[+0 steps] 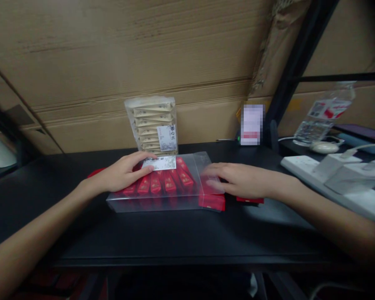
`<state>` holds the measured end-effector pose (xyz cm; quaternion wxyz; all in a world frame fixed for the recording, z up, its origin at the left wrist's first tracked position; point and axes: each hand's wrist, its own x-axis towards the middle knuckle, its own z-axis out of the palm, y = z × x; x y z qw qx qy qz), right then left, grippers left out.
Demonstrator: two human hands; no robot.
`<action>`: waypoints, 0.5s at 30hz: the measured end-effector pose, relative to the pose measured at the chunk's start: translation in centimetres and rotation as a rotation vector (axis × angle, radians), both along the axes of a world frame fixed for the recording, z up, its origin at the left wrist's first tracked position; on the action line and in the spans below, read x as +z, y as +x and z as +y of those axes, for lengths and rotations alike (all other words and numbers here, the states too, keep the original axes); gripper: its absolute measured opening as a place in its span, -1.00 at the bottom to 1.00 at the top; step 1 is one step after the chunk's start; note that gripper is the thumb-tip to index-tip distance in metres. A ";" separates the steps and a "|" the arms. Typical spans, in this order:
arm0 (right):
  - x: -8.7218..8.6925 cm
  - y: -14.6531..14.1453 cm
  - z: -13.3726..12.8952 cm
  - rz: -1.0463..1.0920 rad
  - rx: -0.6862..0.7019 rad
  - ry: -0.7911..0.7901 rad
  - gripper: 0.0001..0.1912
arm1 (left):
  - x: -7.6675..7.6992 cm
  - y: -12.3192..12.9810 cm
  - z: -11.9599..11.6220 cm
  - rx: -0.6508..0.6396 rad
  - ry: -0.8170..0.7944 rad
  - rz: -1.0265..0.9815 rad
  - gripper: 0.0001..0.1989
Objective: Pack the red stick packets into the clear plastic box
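A clear plastic box [187, 201] lies on its broad side on the black table, filled with a row of red wrapped packets [169, 183]. My left hand [120, 174] rests on the left part of its top, thumb and fingers spread near a white printed label [164, 163]. At the right end, my right hand [242, 179] reaches over the box's clear end flap, its fingers stretched out and partly blurred. Whether they touch the flap is unclear. One red packet [213, 202] shows at that end, and another red piece [250, 200] lies under my right hand.
Behind the box, a clear pack of cream sachets [153, 121] leans on a cardboard wall [128, 50]. A blurred-out card [251, 125] stands right of it. A power strip [296, 166] with white plugs and a water bottle [326, 112] are at right, beside a dark frame post [300, 62].
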<state>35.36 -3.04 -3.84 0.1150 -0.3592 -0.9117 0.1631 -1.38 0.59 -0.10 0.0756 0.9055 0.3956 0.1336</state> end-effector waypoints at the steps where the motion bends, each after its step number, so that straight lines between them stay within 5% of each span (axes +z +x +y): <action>1: 0.0 0.0 0.1 -0.004 -0.001 0.002 -0.59 | 0.0 0.0 0.0 -0.003 -0.001 -0.006 -0.53; 15: 0.3 -0.5 -0.1 0.016 0.009 0.013 -0.61 | -0.4 -0.6 0.3 -0.052 0.001 -0.043 -0.55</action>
